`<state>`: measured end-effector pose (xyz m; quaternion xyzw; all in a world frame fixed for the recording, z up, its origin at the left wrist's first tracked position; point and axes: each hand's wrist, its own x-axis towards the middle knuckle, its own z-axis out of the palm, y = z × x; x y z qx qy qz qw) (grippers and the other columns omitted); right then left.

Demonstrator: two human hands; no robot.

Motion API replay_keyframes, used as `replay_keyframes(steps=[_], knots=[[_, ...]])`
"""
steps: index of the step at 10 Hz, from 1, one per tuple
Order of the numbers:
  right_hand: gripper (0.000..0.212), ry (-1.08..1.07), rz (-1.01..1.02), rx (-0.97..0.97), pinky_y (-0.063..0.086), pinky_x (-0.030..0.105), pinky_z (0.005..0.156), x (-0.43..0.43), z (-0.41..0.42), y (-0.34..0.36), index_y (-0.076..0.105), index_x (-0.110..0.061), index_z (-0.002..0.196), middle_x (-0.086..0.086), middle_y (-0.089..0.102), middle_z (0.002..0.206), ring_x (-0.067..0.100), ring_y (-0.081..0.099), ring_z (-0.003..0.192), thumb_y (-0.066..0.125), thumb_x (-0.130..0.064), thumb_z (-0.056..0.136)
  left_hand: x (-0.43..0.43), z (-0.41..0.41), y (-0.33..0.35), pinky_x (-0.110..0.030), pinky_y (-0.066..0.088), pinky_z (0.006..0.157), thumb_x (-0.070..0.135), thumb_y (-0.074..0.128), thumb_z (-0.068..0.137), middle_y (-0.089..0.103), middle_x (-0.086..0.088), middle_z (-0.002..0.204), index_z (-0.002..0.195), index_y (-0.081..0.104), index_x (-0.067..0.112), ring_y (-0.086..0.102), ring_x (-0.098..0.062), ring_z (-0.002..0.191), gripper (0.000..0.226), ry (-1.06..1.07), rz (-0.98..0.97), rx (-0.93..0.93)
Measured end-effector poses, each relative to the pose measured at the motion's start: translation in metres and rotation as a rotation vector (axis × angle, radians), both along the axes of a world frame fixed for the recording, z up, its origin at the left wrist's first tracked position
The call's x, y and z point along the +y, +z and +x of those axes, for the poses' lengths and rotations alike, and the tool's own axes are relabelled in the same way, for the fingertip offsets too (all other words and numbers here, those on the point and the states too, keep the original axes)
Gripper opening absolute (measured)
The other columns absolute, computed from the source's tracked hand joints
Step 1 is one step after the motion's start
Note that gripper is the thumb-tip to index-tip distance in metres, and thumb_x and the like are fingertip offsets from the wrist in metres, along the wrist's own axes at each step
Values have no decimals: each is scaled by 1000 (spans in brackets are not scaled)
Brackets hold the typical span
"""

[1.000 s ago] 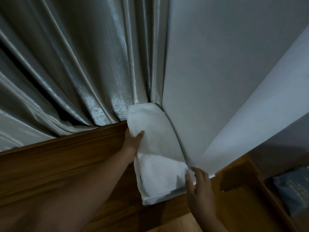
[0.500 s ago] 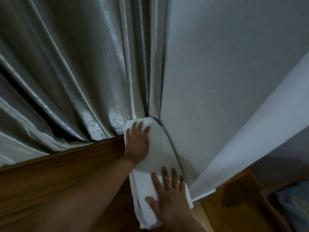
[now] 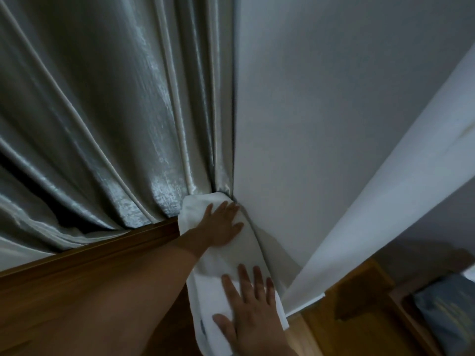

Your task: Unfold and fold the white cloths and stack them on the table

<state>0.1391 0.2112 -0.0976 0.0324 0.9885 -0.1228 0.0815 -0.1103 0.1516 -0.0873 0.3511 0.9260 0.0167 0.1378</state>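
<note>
Half a second ago the left hand [image 3: 221, 225] lay on the upper left part of the folded white cloth [image 3: 226, 268]; now it sits further toward the far end, fingers spread flat, close to the corner where the grey curtain [image 3: 108, 124] meets the wall [image 3: 321, 111]. The right hand [image 3: 253, 314] is much where it was, palm down with fingers apart on the near end of the cloth, in the lower centre of the frame. A second ago both hands only pinched the cloth's edges; now both press on top, neither gripping anything.

The cloth lies lengthwise on the wooden bench [image 3: 84, 273], its far end tucked against the curtain folds and its right edge running along the wall (no spare room on that side). To the left, bare wood stretches toward the lower left of the frame. A white panel [image 3: 385, 201] slants down at right, ending just beside the cloth's near right corner.

A small blue mark [image 3: 202, 326] shows on the cloth's left edge, too small to read. A dark blue item [image 3: 447, 314] at the lower right bears faint print, also unreadable.
</note>
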Motion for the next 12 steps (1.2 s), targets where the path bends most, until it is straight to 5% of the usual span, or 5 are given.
replay_keyframes(steps=[2, 3, 4, 10, 12], knots=[[79, -12, -39, 42, 10, 56, 113, 4, -4, 2, 26, -41, 155, 5, 24, 164, 43, 23, 149, 29, -82, 88, -64, 34, -1, -53, 15, 120, 63, 40, 94, 25, -7, 163, 154, 30, 22, 19, -25, 152, 74, 777, 637, 87], [85, -51, -75, 78, -3, 54, 122, 10, -7, 5, 2, -46, 156, -4, -12, 165, 33, -14, 152, 17, -88, 84, -86, 71, -14, -52, 41, 110, 71, 56, 80, 38, -9, 157, 153, 30, 26, 45, -33, 137, 89, 1167, 997, -491], [85, -60, -63, 69, -3, 55, 122, 12, -11, 6, 0, -44, 157, -2, -9, 167, 32, -15, 153, 14, -87, 85, -73, 112, -23, -51, 55, 97, 44, 71, 87, 63, -5, 135, 142, 46, 28, 66, -26, 114, 62, 1063, 1306, -829], [86, -57, -42, -31, 8, 58, 120, 6, -12, 10, 0, -41, 158, 2, -5, 168, 34, -9, 153, 13, -86, 85, -97, 138, 11, -35, 47, 103, 47, 59, 95, 53, 1, 146, 150, 36, 25, 55, -21, 127, 63, 913, 986, -793], [94, -78, 5, -108, 6, 60, 121, -3, -26, 33, 1, -37, 158, 6, -2, 169, 36, -7, 153, 7, -88, 79, -144, 136, 42, -34, 32, 113, 60, 46, 96, 32, -4, 161, 158, 18, 24, 36, -25, 145, 77, 788, 565, -427]])
